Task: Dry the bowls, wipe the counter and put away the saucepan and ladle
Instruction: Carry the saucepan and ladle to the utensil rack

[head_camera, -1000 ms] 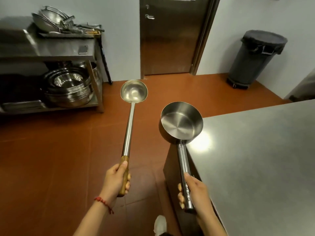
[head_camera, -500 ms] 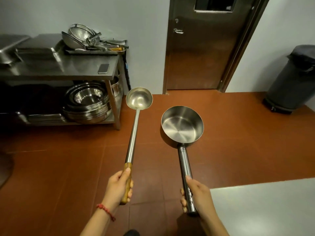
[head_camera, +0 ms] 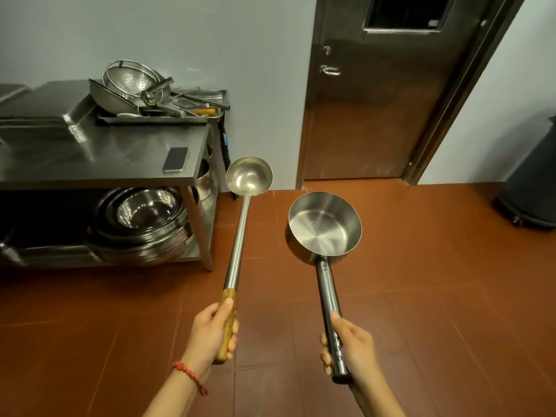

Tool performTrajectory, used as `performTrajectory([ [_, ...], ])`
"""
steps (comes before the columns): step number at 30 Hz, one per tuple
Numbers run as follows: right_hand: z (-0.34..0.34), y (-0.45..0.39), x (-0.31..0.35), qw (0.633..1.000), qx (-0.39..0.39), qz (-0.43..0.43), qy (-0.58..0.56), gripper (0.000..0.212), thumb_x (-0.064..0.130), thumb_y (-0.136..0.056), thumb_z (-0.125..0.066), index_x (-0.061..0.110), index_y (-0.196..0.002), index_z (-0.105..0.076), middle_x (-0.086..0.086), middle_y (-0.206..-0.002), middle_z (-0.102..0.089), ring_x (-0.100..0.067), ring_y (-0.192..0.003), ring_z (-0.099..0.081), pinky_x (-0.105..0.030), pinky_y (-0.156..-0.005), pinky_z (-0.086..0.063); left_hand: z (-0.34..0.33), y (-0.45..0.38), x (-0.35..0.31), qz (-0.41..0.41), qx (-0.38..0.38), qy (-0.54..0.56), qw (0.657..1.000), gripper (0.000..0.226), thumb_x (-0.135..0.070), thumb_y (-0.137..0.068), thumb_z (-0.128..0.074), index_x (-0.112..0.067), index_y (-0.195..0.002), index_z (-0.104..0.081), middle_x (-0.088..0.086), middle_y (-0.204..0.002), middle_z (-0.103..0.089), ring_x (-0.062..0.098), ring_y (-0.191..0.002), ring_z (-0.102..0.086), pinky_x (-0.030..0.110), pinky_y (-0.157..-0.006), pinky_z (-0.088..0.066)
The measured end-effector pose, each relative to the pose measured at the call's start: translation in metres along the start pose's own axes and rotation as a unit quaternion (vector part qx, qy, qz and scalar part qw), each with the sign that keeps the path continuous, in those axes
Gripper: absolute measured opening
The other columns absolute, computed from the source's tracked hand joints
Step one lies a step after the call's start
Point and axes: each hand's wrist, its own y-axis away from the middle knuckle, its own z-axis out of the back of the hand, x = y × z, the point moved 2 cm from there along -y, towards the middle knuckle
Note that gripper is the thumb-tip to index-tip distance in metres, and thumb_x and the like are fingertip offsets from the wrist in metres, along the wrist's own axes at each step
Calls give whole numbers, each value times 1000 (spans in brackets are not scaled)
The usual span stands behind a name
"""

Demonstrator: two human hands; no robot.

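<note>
My left hand (head_camera: 210, 332) grips the wooden end of a long steel ladle (head_camera: 240, 236), whose bowl points up and away over the red floor. My right hand (head_camera: 352, 347) grips the long handle of a small steel saucepan (head_camera: 325, 225), held level with its empty inside facing me. Both are carried in the air in front of me. A stack of steel bowls (head_camera: 144, 227) sits on the lower shelf of the steel table (head_camera: 99, 164) at the left.
On the steel table lie a phone (head_camera: 176, 159), a tray (head_camera: 159, 118) with a colander and utensils, and metal lids at the far left. A closed steel door (head_camera: 382, 94) stands ahead. A dark bin (head_camera: 532, 188) stands at the right edge.
My view has swung left: the counter at the right has dropped out of sight, and the steel table with bowls has come closer. Both hands keep their grips.
</note>
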Motion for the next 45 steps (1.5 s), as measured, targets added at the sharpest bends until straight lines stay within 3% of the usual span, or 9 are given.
performTrajectory([
  [9, -30, -155, 87, 1000, 10, 9, 3, 37, 28, -90, -54, 3, -63, -51, -8, -44, -49, -20, -30, -43, -22, -30, -38, -43, -164, -78, -2, 0, -1, 1000, 29, -26, -94, -47, -1, -79, -51, 2, -43, -51, 15, -28, -41, 16, -29, -33],
  [14, -34, -271, 141, 999, 39, 17, 19, 36, 30, -90, -54, 0, -70, -50, -6, -43, -50, -20, -30, -43, -22, -31, -38, -85, -264, -115, -13, -19, 11, 1000, 31, -29, -93, -49, -3, -78, -54, 1, -44, -53, 14, -29, -43, 18, -29, -35],
  [23, -59, -440, 261, 994, 88, 23, 61, 34, 28, -90, -55, 4, -65, -51, -6, -44, -50, -20, -30, -43, -22, -31, -38, -137, -401, -198, -21, -70, 64, 995, 31, -28, -92, -51, -1, -75, -53, 3, -43, -53, 16, -26, -43, 17, -27, -34],
  [31, -132, -572, 320, 986, 135, 12, 97, 37, 31, -89, -56, 3, -65, -52, -7, -44, -50, -20, -32, -44, -22, -32, -38, -126, -526, -264, -38, -126, 108, 985, 28, -24, -93, -49, -1, -78, -52, 5, -46, -50, 14, -27, -42, 16, -27, -34],
  [45, -313, -767, 415, 957, 234, -1, 169, 39, 33, -89, -54, 2, -65, -56, -11, -47, -52, -22, -34, -45, -24, -33, -39, -49, -713, -363, -51, -255, 154, 953, 31, -30, -92, -51, -3, -78, -55, 0, -44, -55, 14, -28, -43, 16, -27, -35],
])
